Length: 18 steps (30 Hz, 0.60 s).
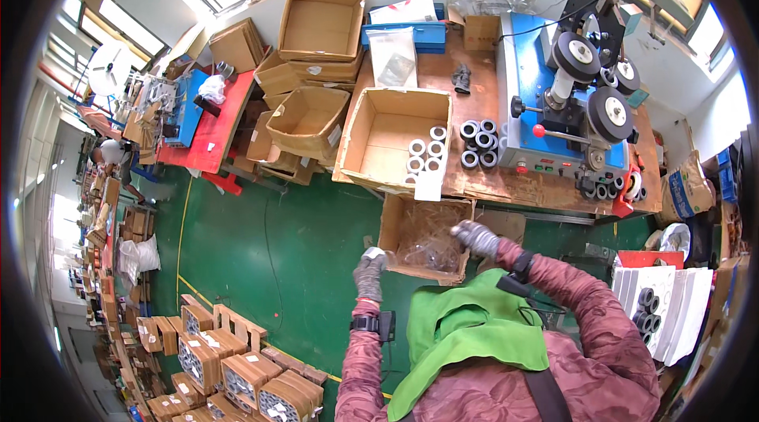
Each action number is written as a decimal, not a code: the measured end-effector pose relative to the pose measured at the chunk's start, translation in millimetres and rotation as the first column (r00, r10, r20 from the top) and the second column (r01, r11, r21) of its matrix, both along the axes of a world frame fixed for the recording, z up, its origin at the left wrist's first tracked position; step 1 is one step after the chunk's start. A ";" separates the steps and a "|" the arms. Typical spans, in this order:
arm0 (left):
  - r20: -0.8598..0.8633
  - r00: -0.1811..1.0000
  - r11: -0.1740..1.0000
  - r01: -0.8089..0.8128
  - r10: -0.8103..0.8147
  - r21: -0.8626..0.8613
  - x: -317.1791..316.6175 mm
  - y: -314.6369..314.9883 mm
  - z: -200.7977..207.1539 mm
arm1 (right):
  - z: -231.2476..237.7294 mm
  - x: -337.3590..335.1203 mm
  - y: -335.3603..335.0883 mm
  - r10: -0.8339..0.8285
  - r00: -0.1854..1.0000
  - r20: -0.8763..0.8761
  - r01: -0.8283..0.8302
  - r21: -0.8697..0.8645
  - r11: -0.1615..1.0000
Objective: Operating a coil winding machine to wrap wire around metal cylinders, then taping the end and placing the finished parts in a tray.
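My left hand point(368, 276), in a grey glove, is closed around a small white object point(374, 253) beside the left edge of a low open carton point(389, 228). Inside that carton lies a heap of clear plastic scraps point(427, 252). Over its right side is my right hand point(477, 238), also gloved, with its fingers drawn together and pointing left; anything between them is too small to make out. Beyond the hands, a larger open carton point(379, 133) on the bench holds several grey-black rings point(434, 149) with a white paper at its front edge.
More rings point(479, 141) stand stacked beside a blue machine point(522, 58) with black rollers on the brown bench point(466, 177). Empty cartons point(308, 121) are piled to the left. Packed cartons point(245, 374) sit on the green floor behind me at left. White boards point(676, 303) stand at right.
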State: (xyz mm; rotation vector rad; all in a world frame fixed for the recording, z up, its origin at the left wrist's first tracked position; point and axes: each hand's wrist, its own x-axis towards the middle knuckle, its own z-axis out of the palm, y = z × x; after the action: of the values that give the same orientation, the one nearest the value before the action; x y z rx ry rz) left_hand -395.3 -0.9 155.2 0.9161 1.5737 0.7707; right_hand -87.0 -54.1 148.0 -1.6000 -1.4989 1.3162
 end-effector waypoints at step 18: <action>0.371 0.926 0.994 -0.029 0.067 -0.108 59.9 -19.6 33.6 | 24.2 -59.4 14.6 -0.372 0.884 -0.283 0.347 -0.136 0.928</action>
State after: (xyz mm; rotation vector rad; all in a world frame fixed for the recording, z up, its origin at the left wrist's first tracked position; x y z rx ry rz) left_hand -335.4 -20.5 188.8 0.6145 1.2872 0.8385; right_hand -146.3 -39.5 172.2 -1.5475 -0.9195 1.3447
